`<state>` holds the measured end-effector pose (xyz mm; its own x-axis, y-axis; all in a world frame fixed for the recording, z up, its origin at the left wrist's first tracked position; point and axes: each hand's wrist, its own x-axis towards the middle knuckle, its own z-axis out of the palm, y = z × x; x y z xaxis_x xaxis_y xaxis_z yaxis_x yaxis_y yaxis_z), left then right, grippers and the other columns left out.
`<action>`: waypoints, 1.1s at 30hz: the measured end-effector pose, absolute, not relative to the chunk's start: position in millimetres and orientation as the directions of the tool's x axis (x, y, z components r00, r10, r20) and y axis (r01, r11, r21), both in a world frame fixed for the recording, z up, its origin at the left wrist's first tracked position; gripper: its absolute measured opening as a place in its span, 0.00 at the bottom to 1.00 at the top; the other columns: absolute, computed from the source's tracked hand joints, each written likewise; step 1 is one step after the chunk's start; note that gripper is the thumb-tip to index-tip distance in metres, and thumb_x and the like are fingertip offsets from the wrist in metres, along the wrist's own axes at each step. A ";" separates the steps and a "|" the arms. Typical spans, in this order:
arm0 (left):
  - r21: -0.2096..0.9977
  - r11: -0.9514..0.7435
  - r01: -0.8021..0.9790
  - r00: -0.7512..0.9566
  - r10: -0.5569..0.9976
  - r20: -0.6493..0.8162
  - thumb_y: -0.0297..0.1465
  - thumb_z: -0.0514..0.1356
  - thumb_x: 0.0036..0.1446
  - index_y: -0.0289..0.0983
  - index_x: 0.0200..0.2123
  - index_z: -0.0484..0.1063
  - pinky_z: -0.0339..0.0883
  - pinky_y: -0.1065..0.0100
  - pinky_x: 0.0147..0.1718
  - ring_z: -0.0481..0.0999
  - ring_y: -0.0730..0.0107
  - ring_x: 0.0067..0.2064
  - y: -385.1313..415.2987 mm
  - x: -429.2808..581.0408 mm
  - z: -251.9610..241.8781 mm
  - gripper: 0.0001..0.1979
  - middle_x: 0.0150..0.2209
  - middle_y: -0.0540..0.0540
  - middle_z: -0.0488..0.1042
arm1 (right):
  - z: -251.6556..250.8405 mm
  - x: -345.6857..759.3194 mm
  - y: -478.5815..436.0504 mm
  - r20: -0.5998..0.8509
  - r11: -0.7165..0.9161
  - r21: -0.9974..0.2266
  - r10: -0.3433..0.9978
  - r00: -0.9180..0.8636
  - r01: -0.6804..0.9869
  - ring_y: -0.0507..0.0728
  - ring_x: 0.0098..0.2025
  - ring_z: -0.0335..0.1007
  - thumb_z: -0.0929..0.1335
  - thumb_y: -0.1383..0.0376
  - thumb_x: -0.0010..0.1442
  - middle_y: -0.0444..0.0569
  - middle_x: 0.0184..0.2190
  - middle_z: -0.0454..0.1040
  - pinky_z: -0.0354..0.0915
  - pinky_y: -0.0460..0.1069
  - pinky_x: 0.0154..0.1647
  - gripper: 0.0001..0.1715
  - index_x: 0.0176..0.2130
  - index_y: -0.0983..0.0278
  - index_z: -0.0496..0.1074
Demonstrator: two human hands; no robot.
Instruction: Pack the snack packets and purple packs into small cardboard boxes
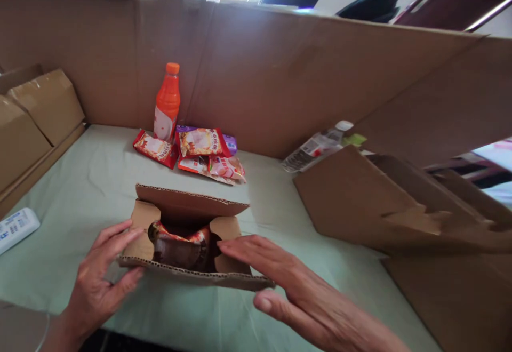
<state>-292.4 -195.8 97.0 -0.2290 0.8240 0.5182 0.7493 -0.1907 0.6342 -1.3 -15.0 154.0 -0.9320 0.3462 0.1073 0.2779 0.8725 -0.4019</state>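
Note:
A small cardboard box [192, 277] sits in front of me on the green cloth, its long top flaps raised. Both short end flaps, the left flap [141, 224] and the right flap [232, 256], are folded inward. Inside lies a dark brown package [180, 250] with a red and orange edge; its kind is not clear. My left hand [100, 272] grips the box's left front corner, fingers over the left flap and thumb at the front edge. My right hand [284, 277] is open, its stretched fingers resting on the right flap and its thumb apart.
Behind the box are an orange drink bottle [167, 101] and several snack packets [202, 143]. Larger cardboard boxes stand left [48, 106] and right [340, 197], with a clear plastic bottle [316, 149] leaning there. A white container [18, 229] lies left. A cardboard wall [256, 74] closes the back.

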 end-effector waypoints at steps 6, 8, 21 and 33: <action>0.601 0.022 0.799 -0.384 0.788 0.482 0.35 0.61 0.64 0.46 0.63 0.63 0.73 0.63 0.52 0.77 0.64 0.52 -193.7 -290.4 98.9 0.25 0.53 0.45 0.75 | 145.5 -15.8 -0.7 0.527 0.916 -0.275 0.398 -0.751 0.292 0.66 0.65 0.64 0.68 0.51 0.67 0.59 0.66 0.64 0.68 0.61 0.61 0.40 0.70 0.59 0.56; 0.628 0.049 0.777 -0.423 0.779 0.463 0.35 0.60 0.65 0.46 0.65 0.60 0.73 0.61 0.54 0.76 0.63 0.54 -193.1 -288.3 97.5 0.27 0.55 0.44 0.73 | 141.7 -24.6 5.5 0.547 0.910 -0.275 0.413 -0.729 0.309 0.69 0.66 0.62 0.68 0.46 0.65 0.63 0.67 0.62 0.67 0.64 0.60 0.50 0.73 0.62 0.48; 0.647 -0.086 0.757 -0.213 0.905 0.368 0.35 0.52 0.69 0.49 0.60 0.66 0.61 0.49 0.64 0.59 0.54 0.70 -180.9 -303.5 96.5 0.19 0.72 0.43 0.52 | 89.2 -17.2 -13.2 0.477 0.936 -0.319 0.294 -0.828 0.148 0.68 0.72 0.52 0.61 0.44 0.69 0.59 0.70 0.57 0.60 0.66 0.65 0.39 0.69 0.62 0.58; 0.749 -0.165 0.642 -0.224 0.893 0.390 0.44 0.71 0.49 0.46 0.56 0.71 0.64 0.46 0.61 0.61 0.43 0.68 -167.4 -306.8 76.3 0.32 0.66 0.37 0.55 | 66.3 -13.0 2.8 0.449 0.853 -0.448 0.475 -0.757 0.269 0.67 0.69 0.59 0.64 0.54 0.69 0.54 0.73 0.50 0.69 0.59 0.60 0.34 0.70 0.51 0.56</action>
<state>-306.8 -167.4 76.3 -0.2242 0.8933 0.3896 0.6422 -0.1653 0.7485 -13.0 2.8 66.3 -0.7566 0.4751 0.4493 0.2694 0.8526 -0.4478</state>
